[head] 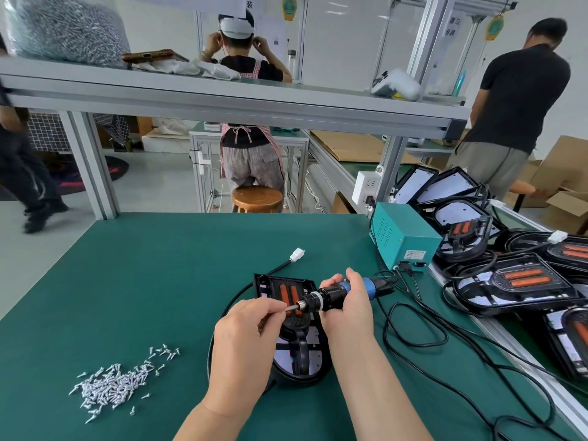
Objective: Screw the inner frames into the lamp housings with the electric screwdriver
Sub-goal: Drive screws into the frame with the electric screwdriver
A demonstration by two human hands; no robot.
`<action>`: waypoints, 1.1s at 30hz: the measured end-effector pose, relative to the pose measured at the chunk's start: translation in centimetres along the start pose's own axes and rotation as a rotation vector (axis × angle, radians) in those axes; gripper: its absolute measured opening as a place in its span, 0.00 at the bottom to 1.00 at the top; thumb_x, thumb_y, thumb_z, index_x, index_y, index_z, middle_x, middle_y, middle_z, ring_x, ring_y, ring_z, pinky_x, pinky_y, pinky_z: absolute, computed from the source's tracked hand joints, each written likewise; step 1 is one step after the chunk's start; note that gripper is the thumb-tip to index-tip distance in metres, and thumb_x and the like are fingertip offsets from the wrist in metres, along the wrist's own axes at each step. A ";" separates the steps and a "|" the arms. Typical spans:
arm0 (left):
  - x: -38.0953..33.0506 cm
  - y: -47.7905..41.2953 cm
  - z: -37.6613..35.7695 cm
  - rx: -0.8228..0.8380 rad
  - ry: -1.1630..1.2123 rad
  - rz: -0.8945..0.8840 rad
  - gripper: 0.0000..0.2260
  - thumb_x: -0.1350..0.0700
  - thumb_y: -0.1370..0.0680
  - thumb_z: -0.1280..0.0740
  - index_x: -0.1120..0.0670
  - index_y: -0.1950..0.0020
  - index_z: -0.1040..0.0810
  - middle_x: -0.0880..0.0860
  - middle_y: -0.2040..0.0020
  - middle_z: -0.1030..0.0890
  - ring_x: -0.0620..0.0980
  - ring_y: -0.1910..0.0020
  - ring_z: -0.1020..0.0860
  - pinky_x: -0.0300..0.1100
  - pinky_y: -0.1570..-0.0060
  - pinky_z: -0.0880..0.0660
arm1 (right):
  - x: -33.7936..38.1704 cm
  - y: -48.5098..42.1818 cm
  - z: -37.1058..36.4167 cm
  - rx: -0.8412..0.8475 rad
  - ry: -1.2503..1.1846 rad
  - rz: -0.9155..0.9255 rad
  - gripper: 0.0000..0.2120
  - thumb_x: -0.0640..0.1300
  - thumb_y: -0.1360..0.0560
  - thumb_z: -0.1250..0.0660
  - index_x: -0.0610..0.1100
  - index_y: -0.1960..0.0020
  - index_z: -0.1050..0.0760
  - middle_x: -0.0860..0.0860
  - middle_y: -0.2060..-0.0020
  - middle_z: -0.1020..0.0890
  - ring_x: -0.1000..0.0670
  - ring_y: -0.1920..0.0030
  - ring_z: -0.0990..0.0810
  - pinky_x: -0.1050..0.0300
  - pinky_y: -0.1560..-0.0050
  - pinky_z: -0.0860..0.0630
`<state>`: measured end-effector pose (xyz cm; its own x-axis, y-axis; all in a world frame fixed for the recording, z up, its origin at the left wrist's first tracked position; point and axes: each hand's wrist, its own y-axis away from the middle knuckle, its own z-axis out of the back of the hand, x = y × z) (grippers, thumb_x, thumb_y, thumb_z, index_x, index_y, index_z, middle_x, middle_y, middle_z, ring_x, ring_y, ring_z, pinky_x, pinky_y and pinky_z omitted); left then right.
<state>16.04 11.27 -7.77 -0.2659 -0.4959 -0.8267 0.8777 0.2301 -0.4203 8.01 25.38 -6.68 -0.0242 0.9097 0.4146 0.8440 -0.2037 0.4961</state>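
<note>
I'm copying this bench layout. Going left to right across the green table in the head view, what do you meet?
pile of screws → left hand → right hand → teal power box → stack of lamp housings

The black lamp housing lies flat before us, its inner frame with two orange strips seated inside. We see the black-and-blue electric screwdriver level above it, bit pointing left. Silver screws lie heaped well left.
</note>
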 end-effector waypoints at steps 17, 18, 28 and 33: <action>1.7 -2.7 0.7 -0.112 0.147 0.306 0.11 0.46 0.20 0.34 0.46 0.39 0.20 0.42 0.45 0.22 0.45 0.43 0.23 0.40 0.49 0.30 | 0.9 -1.0 -0.8 -0.009 -0.025 0.032 0.08 0.39 0.21 0.31 0.42 0.53 0.31 0.48 0.67 0.23 0.52 0.78 0.24 0.61 0.74 0.24; 2.4 -3.0 0.7 -0.096 0.102 0.348 0.13 0.46 0.20 0.34 0.48 0.37 0.21 0.45 0.42 0.24 0.42 0.45 0.23 0.40 0.51 0.32 | 0.9 -1.1 -0.9 -0.011 -0.028 0.038 0.08 0.39 0.21 0.31 0.42 0.53 0.31 0.48 0.66 0.23 0.52 0.79 0.25 0.62 0.74 0.24; 3.8 -4.2 -0.6 0.221 0.258 0.678 0.27 0.37 0.30 0.33 0.50 0.36 0.25 0.54 0.44 0.17 0.56 0.47 0.17 0.58 0.40 0.22 | 1.5 -2.2 -2.5 0.022 -0.006 0.113 0.09 0.39 0.21 0.30 0.44 0.49 0.30 0.48 0.67 0.23 0.52 0.77 0.25 0.61 0.72 0.23; 2.7 -4.3 -1.1 0.337 0.381 0.703 0.27 0.43 0.32 0.34 0.45 0.33 0.26 0.46 0.40 0.17 0.50 0.39 0.20 0.55 0.32 0.27 | 2.0 -3.0 -3.8 0.029 0.013 0.196 0.11 0.39 0.21 0.29 0.43 0.45 0.30 0.48 0.67 0.23 0.53 0.77 0.24 0.61 0.71 0.23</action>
<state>11.07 9.88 -8.57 0.3205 -0.0032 -0.9473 0.9437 0.0873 0.3190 3.42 26.46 -4.39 0.1355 0.8488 0.5111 0.8484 -0.3658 0.3827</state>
